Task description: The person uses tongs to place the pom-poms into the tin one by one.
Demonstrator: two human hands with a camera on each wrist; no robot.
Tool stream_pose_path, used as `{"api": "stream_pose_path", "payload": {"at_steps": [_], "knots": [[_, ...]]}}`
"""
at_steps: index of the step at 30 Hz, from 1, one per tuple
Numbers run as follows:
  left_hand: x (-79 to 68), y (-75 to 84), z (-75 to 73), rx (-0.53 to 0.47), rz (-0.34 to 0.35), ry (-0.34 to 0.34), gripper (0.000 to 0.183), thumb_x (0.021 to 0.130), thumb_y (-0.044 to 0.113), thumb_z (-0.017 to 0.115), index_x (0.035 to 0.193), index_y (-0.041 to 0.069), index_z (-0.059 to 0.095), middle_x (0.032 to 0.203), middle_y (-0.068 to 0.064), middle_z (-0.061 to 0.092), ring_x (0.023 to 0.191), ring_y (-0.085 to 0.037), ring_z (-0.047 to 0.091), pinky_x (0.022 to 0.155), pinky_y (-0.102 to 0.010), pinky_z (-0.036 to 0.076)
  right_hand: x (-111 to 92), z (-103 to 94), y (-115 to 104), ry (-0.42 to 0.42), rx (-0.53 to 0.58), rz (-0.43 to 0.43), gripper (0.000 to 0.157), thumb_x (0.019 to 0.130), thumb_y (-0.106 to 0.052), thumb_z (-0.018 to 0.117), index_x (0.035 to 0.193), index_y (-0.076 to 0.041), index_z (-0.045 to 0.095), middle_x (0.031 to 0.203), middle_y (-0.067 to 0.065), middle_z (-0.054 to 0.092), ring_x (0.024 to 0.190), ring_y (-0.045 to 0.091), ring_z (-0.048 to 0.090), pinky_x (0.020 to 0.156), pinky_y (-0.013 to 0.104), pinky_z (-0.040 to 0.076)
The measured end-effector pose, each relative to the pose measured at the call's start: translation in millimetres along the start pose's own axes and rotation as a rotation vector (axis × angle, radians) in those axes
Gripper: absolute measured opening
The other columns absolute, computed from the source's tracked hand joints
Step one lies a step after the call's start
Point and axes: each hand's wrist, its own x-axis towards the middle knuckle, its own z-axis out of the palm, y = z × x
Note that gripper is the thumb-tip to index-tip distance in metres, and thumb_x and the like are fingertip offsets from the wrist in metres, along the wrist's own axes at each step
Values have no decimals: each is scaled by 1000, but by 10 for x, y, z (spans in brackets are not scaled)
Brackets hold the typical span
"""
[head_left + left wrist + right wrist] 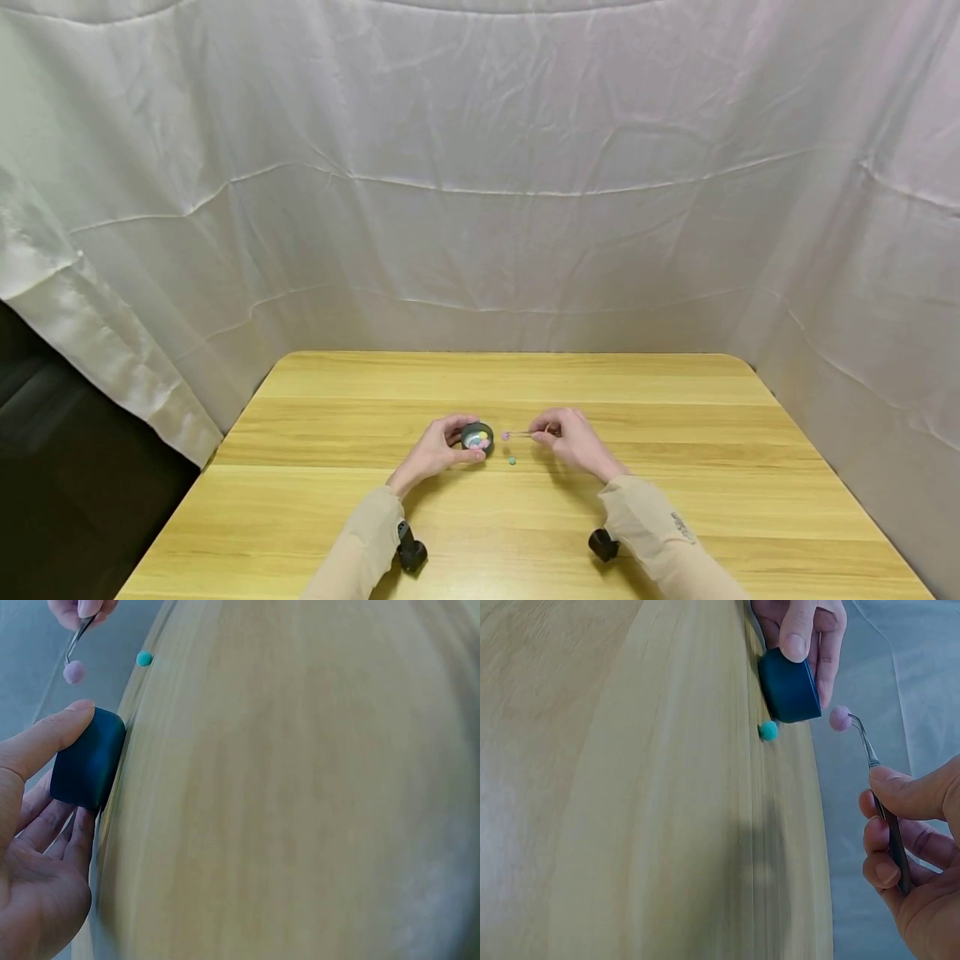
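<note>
My left hand (437, 448) grips a small dark round bowl (467, 430) by its sides, thumb and fingers opposite each other. Several coloured pompoms (481, 442), pink and yellow among them, lie inside it. In my right hand (572, 439) is a pair of bent-tip metal tweezers (868, 744), held between thumb and fingers. The tweezer tips pinch a lilac pompom (841, 718), raised above the table just right of the bowl. A teal pompom (512, 461) sits on the table, near the bowl's right side and apart from both hands.
The wooden table (525, 533) runs back to a pale hanging curtain (480, 250), which also closes off both sides. Each forearm carries a black wrist camera (412, 552) close over the tabletop. Something dark (67, 467) stands beyond the left table edge.
</note>
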Motion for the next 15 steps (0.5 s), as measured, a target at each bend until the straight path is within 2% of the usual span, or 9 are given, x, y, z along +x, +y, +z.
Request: {"api": "stream_pose_path", "payload": {"at_steps": [15], "knots": [[11, 0, 6, -1, -14, 16, 60, 86, 11, 80, 139, -3, 54, 139, -24, 59, 129, -38, 58, 111, -49, 48, 71, 71, -128, 18, -21, -34, 9, 92, -6, 70, 95, -7, 78, 92, 5, 75, 77, 9, 60, 67, 18, 50]]}}
